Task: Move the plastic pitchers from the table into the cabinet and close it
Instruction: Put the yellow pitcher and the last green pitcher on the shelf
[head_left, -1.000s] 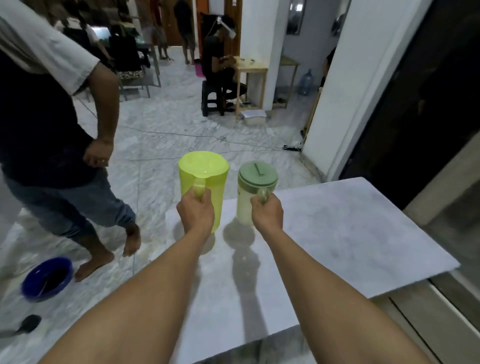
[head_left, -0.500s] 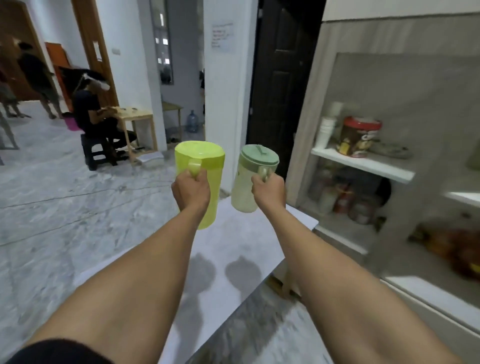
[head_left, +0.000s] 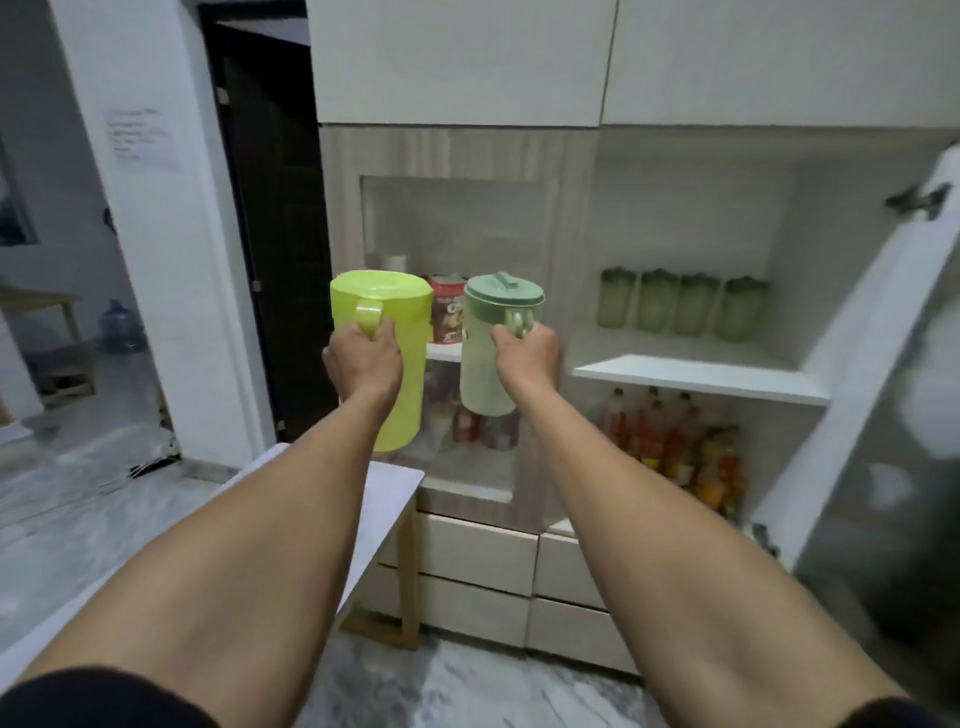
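Marble floor (head_left: 78, 519), dark doorway (head_left: 275, 234)

Left hand (head_left: 365, 358) grips handle of bright yellow-green plastic pitcher (head_left: 387, 358), right hand (head_left: 527, 356) grips handle of pale green lidded plastic pitcher (head_left: 491, 358). Both held up in air, upright, side by side, apart. Behind: open cabinet (head_left: 691, 291), white shelf (head_left: 701, 382) with four green lidded cups (head_left: 683, 310), bottles (head_left: 675, 441) below. Grey tabletop corner (head_left: 389, 483) under left forearm.

Four green tumblers (head_left: 683, 305) on shelf (head_left: 698, 376); sauce bottles (head_left: 675, 441) below; water jug (head_left: 118, 327) far left.
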